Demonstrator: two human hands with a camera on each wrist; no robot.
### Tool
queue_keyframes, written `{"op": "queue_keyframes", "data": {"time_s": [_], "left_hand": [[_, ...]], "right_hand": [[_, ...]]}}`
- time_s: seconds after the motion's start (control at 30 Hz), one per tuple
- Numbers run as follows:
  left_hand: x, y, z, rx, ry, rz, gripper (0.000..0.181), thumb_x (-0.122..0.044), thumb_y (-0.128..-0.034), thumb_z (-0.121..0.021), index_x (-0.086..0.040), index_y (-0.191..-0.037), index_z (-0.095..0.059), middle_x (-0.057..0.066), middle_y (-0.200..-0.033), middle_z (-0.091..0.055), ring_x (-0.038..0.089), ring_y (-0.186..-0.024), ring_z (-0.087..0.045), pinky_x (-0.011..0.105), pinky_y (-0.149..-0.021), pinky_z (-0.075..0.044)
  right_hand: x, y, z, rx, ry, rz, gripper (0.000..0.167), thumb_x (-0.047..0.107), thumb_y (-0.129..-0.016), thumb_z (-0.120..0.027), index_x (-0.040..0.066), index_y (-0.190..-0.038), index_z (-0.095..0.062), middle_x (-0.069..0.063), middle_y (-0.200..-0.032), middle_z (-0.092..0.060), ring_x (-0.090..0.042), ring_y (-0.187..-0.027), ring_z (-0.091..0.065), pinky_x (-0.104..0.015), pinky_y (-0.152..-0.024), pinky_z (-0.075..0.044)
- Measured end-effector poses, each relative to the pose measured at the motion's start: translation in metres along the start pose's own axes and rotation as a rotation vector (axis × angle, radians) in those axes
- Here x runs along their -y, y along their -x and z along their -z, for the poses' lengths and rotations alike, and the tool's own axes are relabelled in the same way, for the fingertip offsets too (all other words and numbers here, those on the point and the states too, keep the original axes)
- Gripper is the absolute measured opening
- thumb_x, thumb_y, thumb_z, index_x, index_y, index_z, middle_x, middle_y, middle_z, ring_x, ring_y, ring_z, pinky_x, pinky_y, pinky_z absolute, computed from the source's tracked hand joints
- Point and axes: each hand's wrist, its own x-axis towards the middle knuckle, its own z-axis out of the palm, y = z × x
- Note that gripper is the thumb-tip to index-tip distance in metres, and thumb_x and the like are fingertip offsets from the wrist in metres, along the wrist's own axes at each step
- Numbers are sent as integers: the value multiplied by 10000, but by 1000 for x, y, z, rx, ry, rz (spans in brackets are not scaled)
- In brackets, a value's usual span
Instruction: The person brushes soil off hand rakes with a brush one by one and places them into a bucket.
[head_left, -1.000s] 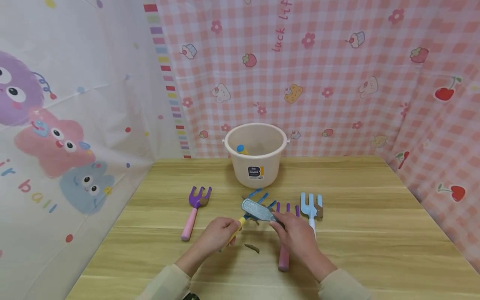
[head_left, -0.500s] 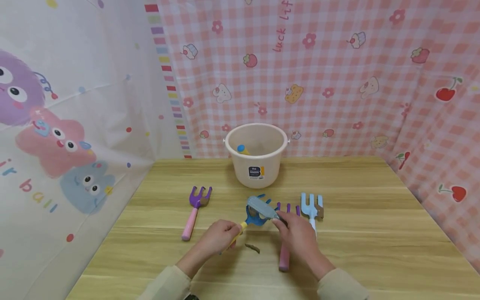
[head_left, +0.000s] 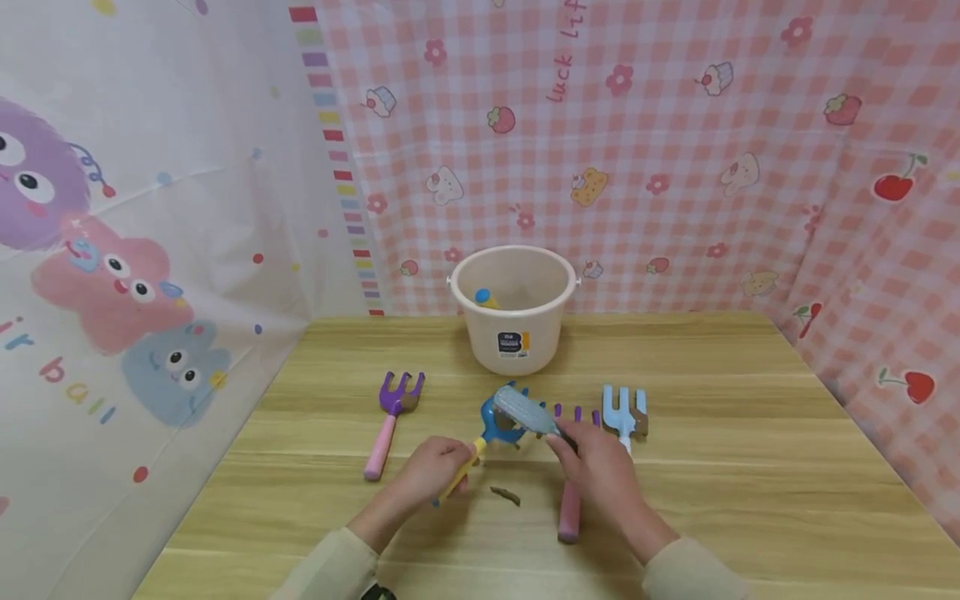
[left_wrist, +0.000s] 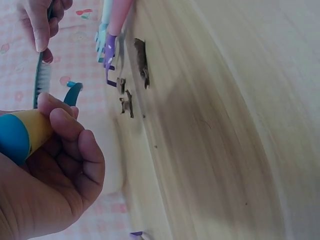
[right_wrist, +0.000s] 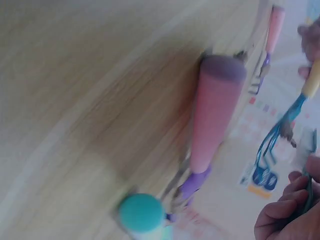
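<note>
Fingers round brush, lettering perhaps "luck"

And it's rough bristles on the brush meeting the smooth, glossy blue fork! Below, matt, crusty brown scrap on a wood-grained surface with a soft sheen; behind, smooth plastic bucket, creased checked cloth.

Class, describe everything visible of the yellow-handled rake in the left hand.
The yellow-handled rake has a curved, pronged blue head and a blue end cap; it looks plastic. The left hand grips its handle, holding it above the table, prongs pointing forward and right. Brown debris is caught in the head. The brush in the right hand partly hides it from the head camera; whether the bristles touch it is unclear.
</note>
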Motion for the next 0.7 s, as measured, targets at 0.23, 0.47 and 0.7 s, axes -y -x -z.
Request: {"op": "queue_keyframes", "data": {"time_s": [0.23, 0.47, 0.7], "left_hand": [[-3, 2, 2, 19, 108, 22, 359, -218, -1033, -467, 76, -993, -668, 12, -583, -546, 102, -493, -440, 216, -461, -337], [-5, 3, 1, 24, 157, 28, 355, -193, -1031, -461, 97, -1023, -665, 21, -585, -539, 115, -513, -451, 223, -481, -341], [-4, 4, 1, 41, 133, 44, 368, -195, -1034, -446, 93, -1017, -675, 11, -588, -538, 101, -514, -439, 211, -475, -320]], "right_hand": [[12, 7, -7, 26, 117, 104, 300, 239, -921, -705, 54, -1157, -716, -110, -1029, -724, -293, -888, -691, -446, -697, -549], [11, 8, -8, 17, 62, 68, 308, 233, -922, -707, 42, -1163, -713, -122, -1066, -721, -318, -934, -687, -469, -743, -545], [5, 3, -4, 44, 44, 1, 330, 252, -935, -691, 40, -1187, -704, -144, -1097, -714, -355, -968, -682, -479, -722, -546]]}}
